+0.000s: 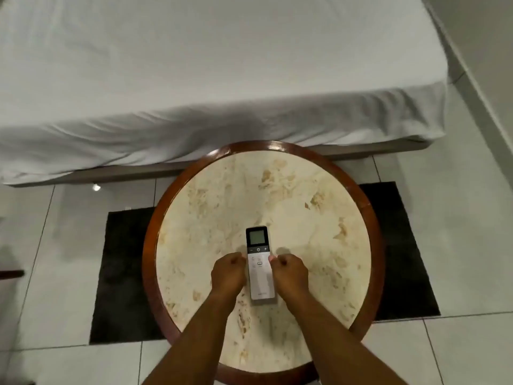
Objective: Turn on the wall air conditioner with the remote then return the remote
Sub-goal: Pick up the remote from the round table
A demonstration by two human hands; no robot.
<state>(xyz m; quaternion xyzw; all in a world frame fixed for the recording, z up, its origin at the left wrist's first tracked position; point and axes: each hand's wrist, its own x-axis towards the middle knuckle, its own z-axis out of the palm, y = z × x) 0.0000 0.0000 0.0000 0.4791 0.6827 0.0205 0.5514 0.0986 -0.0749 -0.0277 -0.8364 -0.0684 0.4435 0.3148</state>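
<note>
- One bed, white sheet, fills the upper half of the frame; its draped edge runs across just above the table.
- Tiled floor, pale and glossy, shows at left, right and along the bottom edge.
- Dark mat, rectangular, lies on the floor beneath the table and shows on both sides of it.
- Round table, centre to lower centre of frame: dark wooden rim around a cream marbled top.
- Two bare forearms enter from the bottom edge and converge toward the table centre.
- Remote lies flat on the marbled top, slightly below the table centre. Long axis runs nearly straight up-down in the frame. Screen end points toward the top of the frame, toward the bed; plain white end points toward the bottom. Face up, screen and buttons visible.
- Left hand sits against the remote's left long edge, fingers curled inward, fingertips at the edge near the button area.
- Right hand sits against the right long edge, likewise curled, fingertips touching that edge.
- Grip state: both hands narrow and loosely fisted, the remote between them at mid-length; whether they pinch it or merely touch it, cannot tell.
</note>
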